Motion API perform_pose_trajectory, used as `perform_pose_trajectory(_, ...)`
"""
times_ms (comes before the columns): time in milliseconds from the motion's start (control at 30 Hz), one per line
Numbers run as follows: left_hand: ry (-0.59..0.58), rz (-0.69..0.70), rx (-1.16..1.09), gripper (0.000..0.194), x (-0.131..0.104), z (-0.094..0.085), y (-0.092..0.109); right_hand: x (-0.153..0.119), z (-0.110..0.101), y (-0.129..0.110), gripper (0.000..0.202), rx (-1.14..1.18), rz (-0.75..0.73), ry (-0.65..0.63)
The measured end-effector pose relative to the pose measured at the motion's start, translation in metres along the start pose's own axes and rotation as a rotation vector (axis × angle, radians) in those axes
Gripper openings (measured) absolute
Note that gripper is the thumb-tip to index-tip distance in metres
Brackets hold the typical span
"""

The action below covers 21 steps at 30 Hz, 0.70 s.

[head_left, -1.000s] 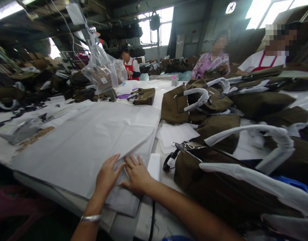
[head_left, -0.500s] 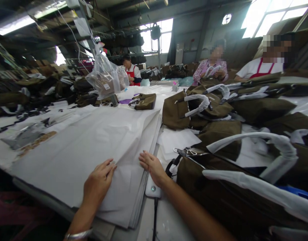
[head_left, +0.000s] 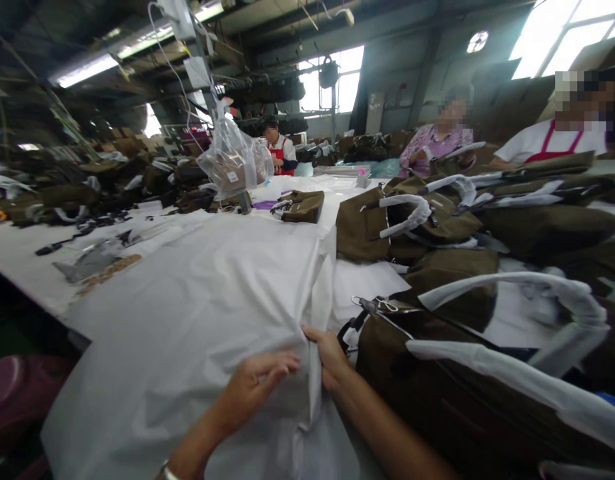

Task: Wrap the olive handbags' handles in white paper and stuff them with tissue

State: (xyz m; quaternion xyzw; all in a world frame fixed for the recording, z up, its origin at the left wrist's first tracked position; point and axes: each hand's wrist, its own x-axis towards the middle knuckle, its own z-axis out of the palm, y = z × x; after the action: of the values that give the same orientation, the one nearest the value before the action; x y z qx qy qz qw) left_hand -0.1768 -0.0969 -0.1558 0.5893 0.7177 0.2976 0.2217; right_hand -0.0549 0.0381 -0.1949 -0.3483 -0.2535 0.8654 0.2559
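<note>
A large whitish plastic sheet [head_left: 187, 320] spreads over the table in front of me, wrinkled and hanging past the near edge. My right hand [head_left: 331, 357] is closed on its right side, thumb on top and the other fingers hidden under the fold. Close by on the left, my left hand [head_left: 260, 383] hovers over or lightly touches the sheet, its fingers stretched out and holding nothing. Just right of my right hand stands a dark olive bag [head_left: 417, 373] with handles [head_left: 492, 363] wrapped in white.
More olive bags [head_left: 362, 223] pile up along the right. A post with a clear plastic bag [head_left: 237, 160] hung on it rises at the back. Loose straps and scraps [head_left: 95, 260] lie on the left. Several co-workers [head_left: 435, 147] are across the table.
The sheet's near part has been pulled toward me and now drapes over the table edge, covering the stack's front and the white device. Both hands moved nearer together; my right hand took hold.
</note>
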Motion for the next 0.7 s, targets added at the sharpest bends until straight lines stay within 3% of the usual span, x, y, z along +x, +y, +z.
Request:
perform_pose_trajectory(67,0.137,-0.053,-0.005,0.055,0.023,-0.004,-0.011,-0.016,-0.007,0.007,0.038,0.014,0.032,0.026)
perform_pose_trajectory(133,0.199,-0.081,-0.01,0.063,0.048,0.003,-0.02,-0.03,-0.012,0.011,0.043,0.029,0.069,0.02)
perform_pose_trajectory(200,0.142,-0.073,-0.043,0.064,0.065,0.025,-0.019,-0.039,-0.015,0.011,0.05,0.045,0.098,-0.005)
perform_pose_trajectory(300,0.043,-0.038,-0.109,0.057,0.073,0.067,-0.001,-0.045,-0.019,0.007,0.062,0.076,0.066,-0.025)
perform_pose_trajectory(400,0.028,-0.042,-0.13,0.059,0.07,0.083,0.012,-0.048,-0.026,0.002,0.069,0.091,0.019,-0.031)
perform_pose_trajectory(500,0.075,-0.082,-0.069,0.049,0.072,0.051,-0.001,-0.052,-0.036,-0.002,0.068,0.095,0.089,-0.01)
perform_pose_trajectory(600,0.258,-0.198,0.092,0.046,0.073,-0.016,-0.043,-0.059,-0.046,-0.003,0.058,0.083,0.166,0.131)
perform_pose_trajectory(700,0.491,-0.449,0.302,0.057,0.056,-0.085,-0.098,-0.064,-0.056,-0.002,0.046,0.079,0.141,0.198)
